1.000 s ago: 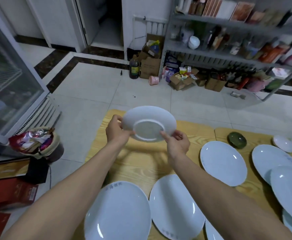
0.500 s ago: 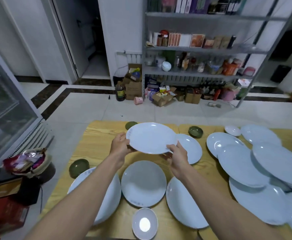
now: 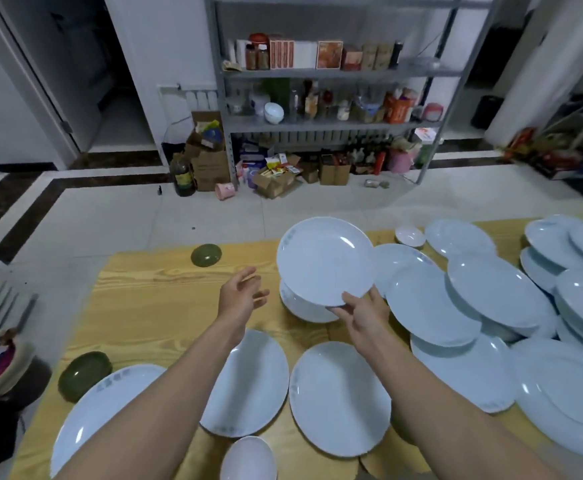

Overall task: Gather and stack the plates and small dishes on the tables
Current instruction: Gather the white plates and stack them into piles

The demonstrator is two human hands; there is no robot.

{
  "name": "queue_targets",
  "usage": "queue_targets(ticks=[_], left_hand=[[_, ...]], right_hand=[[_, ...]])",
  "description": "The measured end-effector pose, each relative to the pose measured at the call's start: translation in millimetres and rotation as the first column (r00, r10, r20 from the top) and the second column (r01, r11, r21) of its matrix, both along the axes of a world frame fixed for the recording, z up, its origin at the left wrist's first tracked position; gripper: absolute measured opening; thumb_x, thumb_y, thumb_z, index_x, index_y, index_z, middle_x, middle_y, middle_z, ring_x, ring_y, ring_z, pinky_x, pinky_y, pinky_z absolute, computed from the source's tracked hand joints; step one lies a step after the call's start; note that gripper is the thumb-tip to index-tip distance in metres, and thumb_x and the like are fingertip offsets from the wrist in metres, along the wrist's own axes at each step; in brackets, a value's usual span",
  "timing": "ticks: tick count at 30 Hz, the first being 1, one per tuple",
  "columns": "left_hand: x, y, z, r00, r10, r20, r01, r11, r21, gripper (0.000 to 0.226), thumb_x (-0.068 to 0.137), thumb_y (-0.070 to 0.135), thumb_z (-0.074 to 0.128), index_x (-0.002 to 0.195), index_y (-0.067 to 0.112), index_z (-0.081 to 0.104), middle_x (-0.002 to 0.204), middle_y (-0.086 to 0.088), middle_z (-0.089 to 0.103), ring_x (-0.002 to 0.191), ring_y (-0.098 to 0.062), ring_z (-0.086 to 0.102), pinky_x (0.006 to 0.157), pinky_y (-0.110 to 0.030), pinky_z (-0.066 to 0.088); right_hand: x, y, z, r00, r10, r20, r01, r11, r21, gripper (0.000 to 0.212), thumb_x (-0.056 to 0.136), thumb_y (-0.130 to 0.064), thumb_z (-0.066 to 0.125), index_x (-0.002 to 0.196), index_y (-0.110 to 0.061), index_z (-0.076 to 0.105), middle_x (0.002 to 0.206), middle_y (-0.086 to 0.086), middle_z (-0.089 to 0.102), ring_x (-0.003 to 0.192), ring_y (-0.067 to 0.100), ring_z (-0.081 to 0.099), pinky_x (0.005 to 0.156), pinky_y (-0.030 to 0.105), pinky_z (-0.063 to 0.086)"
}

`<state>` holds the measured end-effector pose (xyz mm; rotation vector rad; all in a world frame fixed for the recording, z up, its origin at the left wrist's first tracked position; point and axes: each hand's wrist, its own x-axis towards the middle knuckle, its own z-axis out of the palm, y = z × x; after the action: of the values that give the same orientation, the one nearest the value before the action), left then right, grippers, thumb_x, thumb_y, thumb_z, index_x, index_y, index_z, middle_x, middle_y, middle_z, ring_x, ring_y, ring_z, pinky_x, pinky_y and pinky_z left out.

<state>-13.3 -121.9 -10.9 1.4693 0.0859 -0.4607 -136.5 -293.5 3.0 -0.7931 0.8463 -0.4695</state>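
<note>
At the centre of the frame, the person's right hand (image 3: 362, 313) grasps the near rim of a white plate (image 3: 324, 259), thumb lying on its upper face, and holds it tilted in the air over the wooden table (image 3: 165, 299). Directly beneath it a second plate (image 3: 303, 308) lies on the wood, partly hidden. Just left of the held plate the left hand (image 3: 239, 296) hovers with fingers loose and spread, grasping nothing and clear of the rim. Along the lower edge lie three large plates (image 3: 248, 382) side by side, with a small white bowl (image 3: 248, 459) at the very bottom. To the right, overlapping plates (image 3: 490, 292) crowd the table. A green dish (image 3: 206, 255) sits at the far table edge, upper left of the hands; a second green dish (image 3: 84, 374) sits at lower left. A metal shelf (image 3: 317, 74) fills the top.
</note>
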Motion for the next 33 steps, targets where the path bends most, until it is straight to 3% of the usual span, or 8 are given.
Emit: queue_targets(ticks=[4, 7, 10, 12, 17, 22, 28, 33], left_hand=[[19.5, -26.0, -40.6, 0.996, -0.083, -0.021, 0.085, 0.987, 0.136, 0.038, 0.091, 0.004, 0.059, 0.124, 0.024, 0.059, 0.119, -0.011, 0.061, 0.089, -0.021, 0.062, 0.082, -0.036, 0.056], [34.3, -44.3, -70.1, 0.987, -0.139, -0.077, 0.154, 0.956, 0.25, 0.042, 0.088, 0.009, 0.062, 0.126, 0.028, 0.057, 0.118, -0.013, 0.06, 0.08, -0.021, 0.059, 0.074, -0.035, 0.055], [44.6, -64.7, -94.0, 0.972, -0.19, -0.139, 0.225, 0.92, 0.322, 0.053, 0.089, 0.011, 0.065, 0.138, 0.024, 0.048, 0.11, -0.014, 0.062, 0.09, -0.025, 0.061, 0.086, -0.041, 0.054], [47.7, -75.7, -107.7, 0.968, -0.194, -0.156, 0.237, 0.911, 0.338, 0.06, 0.088, 0.008, 0.066, 0.142, 0.023, 0.043, 0.117, -0.013, 0.064, 0.101, -0.025, 0.061, 0.093, -0.041, 0.052], [49.9, -90.5, -132.9, 0.968, -0.193, -0.161, 0.236, 0.919, 0.317, 0.072, 0.076, 0.0, 0.072, 0.138, 0.025, 0.044, 0.126, -0.005, 0.063, 0.105, -0.024, 0.061, 0.09, -0.044, 0.055], [52.9, -95.7, -136.4, 0.971, -0.152, -0.182, 0.199, 0.942, 0.271, 0.082, 0.079, -0.016, 0.063, 0.147, 0.024, 0.038, 0.12, -0.009, 0.063, 0.1, -0.026, 0.063, 0.059, -0.031, 0.057], [48.7, -83.5, -119.7, 0.977, -0.078, -0.199, 0.11, 0.982, 0.155, 0.084, 0.077, -0.022, 0.062, 0.145, 0.025, 0.045, 0.109, -0.014, 0.064, 0.095, -0.031, 0.067, 0.057, -0.038, 0.061], [30.5, -60.9, -75.8, 0.994, -0.022, -0.106, 0.029, 0.997, 0.068, 0.083, 0.078, -0.02, 0.064, 0.147, 0.02, 0.042, 0.109, -0.018, 0.056, 0.089, -0.032, 0.066, 0.055, -0.031, 0.06]], right_hand=[[17.5, -37.3, -10.6, 0.993, -0.115, -0.032, 0.115, 0.993, 0.0, 0.057, 0.089, 0.017, 0.055, 0.14, -0.01, 0.052, 0.135, 0.01, 0.059, 0.102, 0.031, 0.066, 0.075, 0.043, 0.062], [31.2, -56.7, -16.6, 0.987, -0.156, -0.031, 0.157, 0.987, 0.022, 0.059, 0.089, 0.017, 0.056, 0.141, -0.01, 0.051, 0.134, 0.01, 0.06, 0.104, 0.033, 0.066, 0.074, 0.042, 0.062], [44.4, -70.8, -22.0, 0.983, -0.18, -0.03, 0.181, 0.982, 0.046, 0.061, 0.089, 0.017, 0.056, 0.144, -0.01, 0.049, 0.13, 0.009, 0.063, 0.097, 0.028, 0.068, 0.07, 0.039, 0.062], [50.2, -77.5, -27.2, 0.981, -0.188, -0.039, 0.19, 0.98, 0.055, 0.062, 0.089, 0.017, 0.056, 0.145, -0.01, 0.047, 0.129, 0.009, 0.063, 0.094, 0.027, 0.069, 0.071, 0.04, 0.062], [54.4, -88.2, -41.7, 0.977, -0.204, -0.069, 0.209, 0.975, 0.079, 0.066, 0.09, 0.016, 0.056, 0.148, -0.012, 0.044, 0.134, 0.011, 0.061, 0.096, 0.029, 0.069, 0.071, 0.04, 0.062], [54.9, -91.7, -46.4, 0.98, -0.186, -0.072, 0.193, 0.976, 0.097, 0.069, 0.089, 0.016, 0.057, 0.149, -0.013, 0.043, 0.135, 0.011, 0.06, 0.099, 0.029, 0.068, 0.073, 0.041, 0.062], [49.6, -85.1, -35.2, 0.984, -0.172, -0.046, 0.176, 0.979, 0.107, 0.068, 0.089, 0.017, 0.057, 0.149, -0.012, 0.042, 0.13, 0.01, 0.061, 0.1, 0.031, 0.067, 0.077, 0.045, 0.062], [29.8, -67.0, -8.6, 0.993, -0.111, 0.048, 0.107, 0.991, 0.083, 0.062, 0.09, 0.017, 0.056, 0.144, -0.01, 0.048, 0.131, 0.014, 0.062, 0.103, 0.032, 0.067, 0.076, 0.042, 0.062]])
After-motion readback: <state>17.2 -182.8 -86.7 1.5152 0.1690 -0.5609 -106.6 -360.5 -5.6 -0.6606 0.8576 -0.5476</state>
